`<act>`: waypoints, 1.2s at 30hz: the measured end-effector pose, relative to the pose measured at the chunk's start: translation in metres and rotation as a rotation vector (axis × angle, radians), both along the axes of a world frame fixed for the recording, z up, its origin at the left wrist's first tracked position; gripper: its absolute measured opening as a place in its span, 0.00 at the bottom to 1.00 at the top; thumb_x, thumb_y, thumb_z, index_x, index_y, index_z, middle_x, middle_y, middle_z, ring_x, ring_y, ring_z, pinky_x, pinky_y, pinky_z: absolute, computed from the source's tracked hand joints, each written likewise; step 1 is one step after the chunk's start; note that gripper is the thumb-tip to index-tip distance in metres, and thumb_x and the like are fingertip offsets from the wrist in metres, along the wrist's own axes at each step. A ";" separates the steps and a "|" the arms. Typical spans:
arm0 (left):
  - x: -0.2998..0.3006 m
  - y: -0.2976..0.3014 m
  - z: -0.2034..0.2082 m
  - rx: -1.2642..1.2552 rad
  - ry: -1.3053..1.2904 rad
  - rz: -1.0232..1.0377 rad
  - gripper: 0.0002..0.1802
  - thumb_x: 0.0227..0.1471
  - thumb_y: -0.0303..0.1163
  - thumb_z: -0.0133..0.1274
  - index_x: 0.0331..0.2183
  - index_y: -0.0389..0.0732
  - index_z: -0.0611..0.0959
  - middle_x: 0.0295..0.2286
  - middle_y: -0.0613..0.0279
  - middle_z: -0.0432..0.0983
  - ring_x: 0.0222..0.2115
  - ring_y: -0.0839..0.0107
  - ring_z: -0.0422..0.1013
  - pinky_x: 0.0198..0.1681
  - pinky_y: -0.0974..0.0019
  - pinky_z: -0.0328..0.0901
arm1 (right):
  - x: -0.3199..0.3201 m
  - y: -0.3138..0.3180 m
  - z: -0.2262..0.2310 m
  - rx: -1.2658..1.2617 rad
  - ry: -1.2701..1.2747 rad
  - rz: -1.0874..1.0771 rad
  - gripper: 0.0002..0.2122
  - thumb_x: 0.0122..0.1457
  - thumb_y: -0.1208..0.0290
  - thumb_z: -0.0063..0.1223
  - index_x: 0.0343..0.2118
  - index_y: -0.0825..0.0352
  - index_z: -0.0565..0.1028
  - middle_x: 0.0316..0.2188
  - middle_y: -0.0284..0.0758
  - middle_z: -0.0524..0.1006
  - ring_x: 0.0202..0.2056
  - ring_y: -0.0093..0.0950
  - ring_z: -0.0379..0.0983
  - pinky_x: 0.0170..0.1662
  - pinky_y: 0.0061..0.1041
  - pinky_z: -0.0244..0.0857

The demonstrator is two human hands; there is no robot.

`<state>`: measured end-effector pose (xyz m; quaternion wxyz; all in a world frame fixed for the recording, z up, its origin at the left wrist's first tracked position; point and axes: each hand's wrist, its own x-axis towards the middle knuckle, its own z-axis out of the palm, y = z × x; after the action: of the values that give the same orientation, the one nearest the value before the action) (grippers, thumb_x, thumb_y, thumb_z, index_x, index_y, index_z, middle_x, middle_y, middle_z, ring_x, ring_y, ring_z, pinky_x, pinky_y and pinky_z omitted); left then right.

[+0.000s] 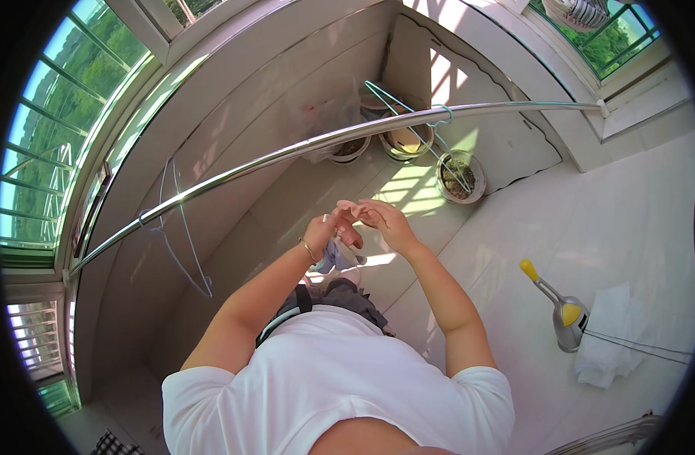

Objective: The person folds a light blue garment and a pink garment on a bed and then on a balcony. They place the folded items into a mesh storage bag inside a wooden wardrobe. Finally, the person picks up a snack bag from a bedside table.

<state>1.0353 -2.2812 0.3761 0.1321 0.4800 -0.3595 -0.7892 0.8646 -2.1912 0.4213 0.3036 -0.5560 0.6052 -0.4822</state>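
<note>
In front of my body, both hands are raised and close together. My left hand (319, 230), with a bracelet at the wrist, has its fingers closed on a small pink, soft-looking item (350, 234). From the other side my right hand (391, 225) curls its fingers onto the upper edge of the same item. The item hangs down between the hands, and its exact kind cannot be made out. Below the hands, a greyish-lilac shape (334, 256) shows near my feet, partly covered by the left wrist.
A metal rail (309, 142) crosses ahead, with a blue hanger (188, 241) at left and a teal hanger (402, 106) farther right. Plant pots (461, 176) stand by the far corner. At right lie a yellow-handled dustpan (569, 322) and a white sheet (613, 334).
</note>
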 end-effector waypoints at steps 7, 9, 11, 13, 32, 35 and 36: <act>0.016 0.016 0.053 -0.018 0.219 0.015 0.14 0.46 0.41 0.54 0.29 0.40 0.76 0.22 0.65 0.72 0.23 0.76 0.69 0.27 0.73 0.64 | 0.052 -0.015 0.008 0.006 0.072 0.000 0.08 0.55 0.72 0.41 0.33 0.69 0.71 0.35 0.39 0.71 0.38 0.33 0.69 0.41 0.25 0.62; 0.028 0.012 0.067 -0.017 0.237 -0.065 0.12 0.45 0.38 0.55 0.29 0.39 0.76 0.20 0.66 0.72 0.21 0.78 0.68 0.26 0.74 0.64 | 0.057 -0.018 0.015 0.010 -0.006 0.070 0.08 0.53 0.73 0.43 0.33 0.69 0.71 0.35 0.39 0.71 0.37 0.33 0.69 0.41 0.25 0.62; 0.041 0.011 0.074 -0.110 0.265 -0.107 0.11 0.43 0.34 0.56 0.29 0.39 0.75 0.18 0.67 0.72 0.19 0.78 0.68 0.24 0.75 0.63 | 0.056 -0.017 0.032 0.067 -0.149 0.199 0.09 0.51 0.72 0.45 0.34 0.69 0.70 0.35 0.40 0.70 0.36 0.33 0.69 0.40 0.25 0.62; 0.051 0.013 0.080 -0.216 0.272 -0.103 0.08 0.43 0.28 0.55 0.28 0.38 0.75 0.18 0.66 0.72 0.16 0.79 0.68 0.22 0.76 0.63 | 0.054 -0.013 0.047 0.159 -0.265 0.344 0.10 0.49 0.72 0.48 0.35 0.69 0.69 0.35 0.39 0.70 0.36 0.32 0.69 0.40 0.24 0.62; 0.144 0.053 0.124 -0.296 0.087 -0.043 0.07 0.39 0.25 0.52 0.27 0.36 0.76 0.20 0.68 0.71 0.22 0.83 0.66 0.25 0.79 0.61 | -0.095 -0.069 0.027 0.232 0.318 -0.582 0.23 0.53 0.68 0.45 0.51 0.71 0.56 0.20 0.38 0.73 0.22 0.31 0.70 0.28 0.30 0.63; 0.158 0.058 0.127 -0.321 0.114 -0.026 0.08 0.38 0.25 0.53 0.27 0.36 0.76 0.22 0.67 0.71 0.24 0.82 0.65 0.26 0.78 0.61 | -0.054 -0.079 0.035 0.179 0.223 -0.493 0.18 0.56 0.70 0.39 0.49 0.71 0.60 0.14 0.36 0.68 0.16 0.28 0.66 0.22 0.27 0.60; 0.165 0.060 0.124 -0.320 0.101 -0.016 0.09 0.39 0.24 0.52 0.29 0.35 0.76 0.23 0.67 0.72 0.24 0.82 0.66 0.27 0.77 0.61 | -0.034 -0.080 0.033 0.092 0.302 -0.438 0.16 0.57 0.71 0.37 0.47 0.71 0.62 0.12 0.35 0.66 0.13 0.28 0.65 0.20 0.27 0.58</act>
<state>1.2002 -2.2208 0.5002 0.2183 0.4095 -0.4774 -0.7461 0.8308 -2.2710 0.4545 0.1233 -0.4631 0.7706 -0.4202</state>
